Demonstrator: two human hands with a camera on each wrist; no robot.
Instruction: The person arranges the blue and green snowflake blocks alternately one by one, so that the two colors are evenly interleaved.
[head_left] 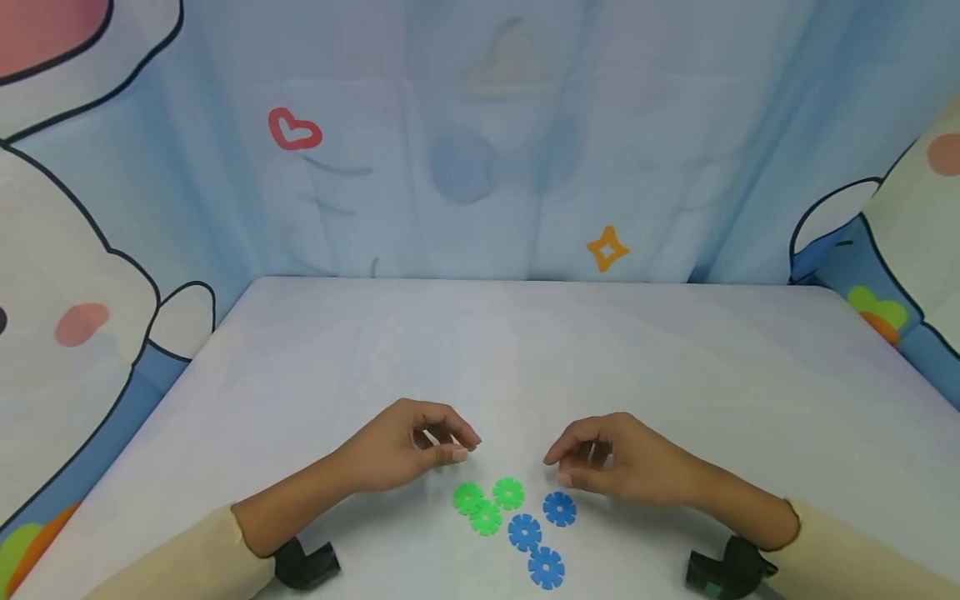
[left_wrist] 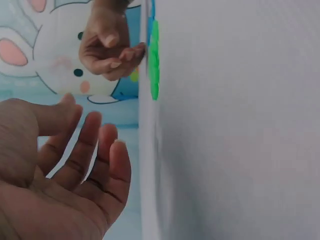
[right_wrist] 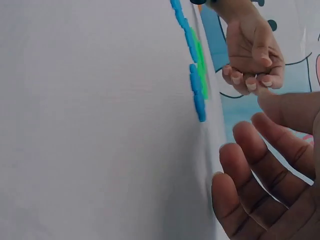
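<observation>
Cream sleeves (head_left: 197,557) come in from the near left and near right, each with a black wrist camera (head_left: 303,567) strapped under the cuff. Between the forearms, at the near middle of the table, lies the nearest blue disc (head_left: 546,568), notched all round like a flower. Its far-left edge meets a second blue disc (head_left: 524,532); a third blue disc (head_left: 558,508) lies just beyond, to the right, close below the right thumb.

Left of these sit three green discs of the same shape: one green disc (head_left: 486,517) nearest, touching a left green disc (head_left: 468,498), with a far green disc (head_left: 508,493) just beside it.

On the far side of the cluster the left hand (head_left: 408,446) and right hand (head_left: 630,461) hover above the surface, fingers loosely bent and slightly spread, thumbs apart from the fingertips. The left is nearest the green discs.

Farther off, the white table (head_left: 525,350) runs back to a light-blue curtain (head_left: 360,225) printed with cartoon figures.
</observation>
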